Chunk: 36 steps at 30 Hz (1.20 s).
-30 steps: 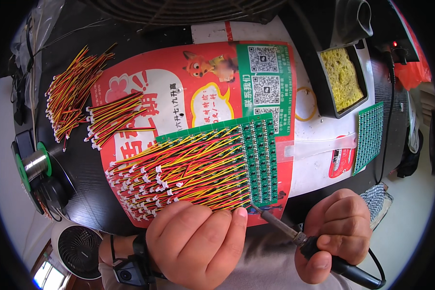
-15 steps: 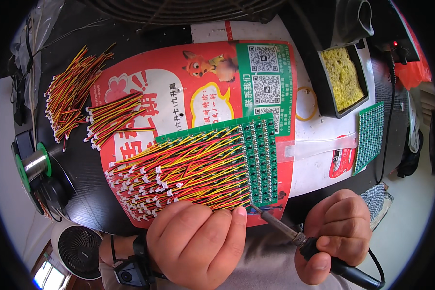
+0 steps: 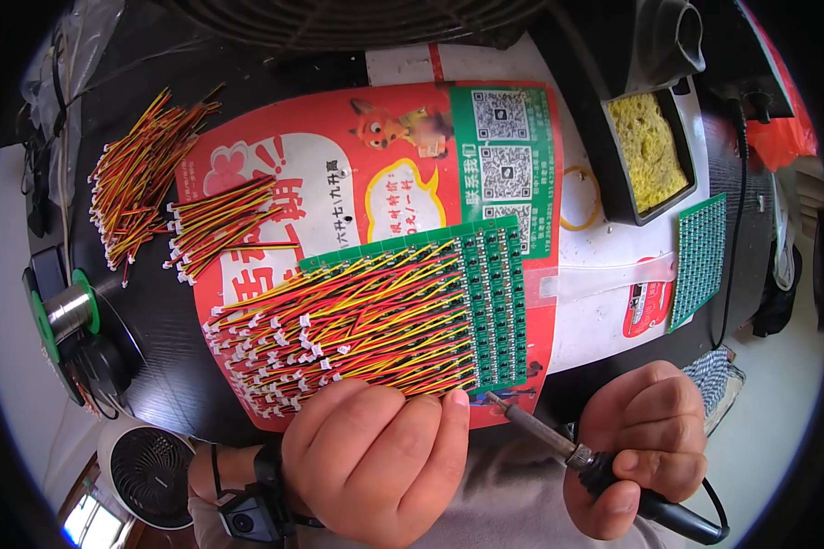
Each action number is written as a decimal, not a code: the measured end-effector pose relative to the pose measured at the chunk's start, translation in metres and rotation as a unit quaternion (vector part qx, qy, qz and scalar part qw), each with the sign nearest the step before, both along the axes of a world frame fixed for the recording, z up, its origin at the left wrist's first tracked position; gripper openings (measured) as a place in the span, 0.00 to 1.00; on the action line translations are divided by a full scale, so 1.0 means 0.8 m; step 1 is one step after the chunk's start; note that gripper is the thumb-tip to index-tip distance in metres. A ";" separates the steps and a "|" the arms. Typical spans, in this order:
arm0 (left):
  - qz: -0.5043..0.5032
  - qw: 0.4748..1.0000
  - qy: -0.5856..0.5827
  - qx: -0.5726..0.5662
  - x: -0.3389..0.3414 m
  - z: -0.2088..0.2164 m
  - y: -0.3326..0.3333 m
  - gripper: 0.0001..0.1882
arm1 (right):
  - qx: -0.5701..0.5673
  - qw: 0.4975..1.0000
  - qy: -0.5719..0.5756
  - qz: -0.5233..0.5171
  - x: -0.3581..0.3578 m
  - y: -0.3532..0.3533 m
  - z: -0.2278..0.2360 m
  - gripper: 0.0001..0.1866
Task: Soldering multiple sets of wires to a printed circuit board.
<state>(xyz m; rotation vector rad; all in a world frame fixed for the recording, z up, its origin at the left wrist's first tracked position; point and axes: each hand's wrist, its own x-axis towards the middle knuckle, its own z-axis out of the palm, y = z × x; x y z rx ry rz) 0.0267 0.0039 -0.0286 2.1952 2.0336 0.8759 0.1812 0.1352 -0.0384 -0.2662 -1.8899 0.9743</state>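
A green circuit board (image 3: 496, 311) lies on a red printed sheet. Rows of red, yellow and black wires (image 3: 366, 316) run from it to the left and end in small white connectors (image 3: 284, 352). My left hand (image 3: 375, 457) is closed at the board's near edge, fingertips pressed by the lowest wires; what it pinches is hidden beneath the fingers. In my right hand (image 3: 645, 448) is a soldering iron (image 3: 568, 450), held by its black handle. Its tip points up and left, just off the board's near edge, close to my left index fingertip.
Two bundles of wires (image 3: 142, 183) lie at the far left, above a solder spool (image 3: 69, 309). At the far right stands an iron holder with a yellow sponge (image 3: 648, 151). A second green board (image 3: 699, 261) lies below it. A small fan (image 3: 151, 471) sits lower left.
The soldering iron's tip has drawn back slightly to the right, away from the board's edge. My left hand stays nearly in place by the wires.
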 end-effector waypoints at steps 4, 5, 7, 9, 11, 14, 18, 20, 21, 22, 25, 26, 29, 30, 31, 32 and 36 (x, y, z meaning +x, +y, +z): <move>0.022 1.000 -0.003 0.018 0.007 -0.002 0.001 0.10 | 0.012 0.999 0.013 -0.047 -0.003 -0.005 0.002 0.12; 0.013 1.000 -0.004 0.016 0.006 -0.003 0.002 0.11 | 0.012 0.998 0.014 -0.056 -0.002 -0.005 0.001 0.14; -0.010 1.000 -0.002 0.010 0.002 0.000 0.003 0.12 | 0.006 0.997 0.014 -0.072 -0.004 -0.005 0.003 0.17; 0.010 1.000 -0.013 0.010 0.001 0.003 -0.003 0.09 | -0.004 0.997 0.012 -0.078 -0.008 -0.005 0.008 0.22; 0.024 0.999 -0.020 0.012 0.003 0.000 -0.007 0.08 | -0.007 0.998 0.006 -0.069 -0.004 -0.004 0.007 0.26; 0.027 0.999 -0.029 0.001 0.007 -0.001 -0.007 0.09 | 0.015 0.997 -0.013 -0.069 0.001 0.000 0.005 0.28; 0.012 0.999 -0.023 -0.037 0.006 0.008 -0.006 0.11 | 0.061 0.996 -0.006 -0.069 0.004 0.008 -0.002 0.24; 0.012 0.999 -0.006 -0.042 0.005 0.013 -0.008 0.12 | 0.091 0.994 -0.007 -0.054 0.006 0.014 -0.007 0.24; 0.015 0.999 0.004 -0.037 0.004 0.015 -0.011 0.12 | 0.102 0.994 -0.012 -0.046 0.007 0.017 -0.008 0.24; 0.017 0.999 0.012 -0.031 0.004 0.019 -0.014 0.12 | 0.116 0.992 -0.018 -0.038 0.008 0.019 -0.005 0.24; 0.025 0.996 0.012 -0.081 0.002 0.054 -0.018 0.19 | 0.132 0.989 -0.059 -0.022 0.013 0.023 0.007 0.24; 0.038 0.995 0.025 -0.085 0.000 0.058 -0.022 0.18 | 0.137 0.989 -0.059 -0.017 0.014 0.024 0.006 0.24; 0.072 0.991 0.046 -0.100 -0.006 0.069 -0.032 0.17 | 0.145 0.987 -0.067 -0.019 0.015 0.022 0.010 0.23; 0.067 0.993 0.027 -0.096 -0.011 0.065 -0.035 0.17 | 0.144 0.987 -0.072 -0.023 0.014 0.020 0.012 0.23; 0.058 0.994 0.005 -0.094 -0.016 0.055 -0.036 0.17 | 0.142 0.986 -0.079 -0.029 0.015 0.020 0.011 0.23; 0.050 0.994 -0.017 -0.092 -0.021 0.047 -0.036 0.16 | 0.139 0.986 -0.087 -0.036 0.017 0.019 0.010 0.23; 0.031 0.993 0.039 -0.106 -0.024 0.040 -0.030 0.16 | 0.133 0.984 -0.093 -0.080 0.014 0.014 0.011 0.23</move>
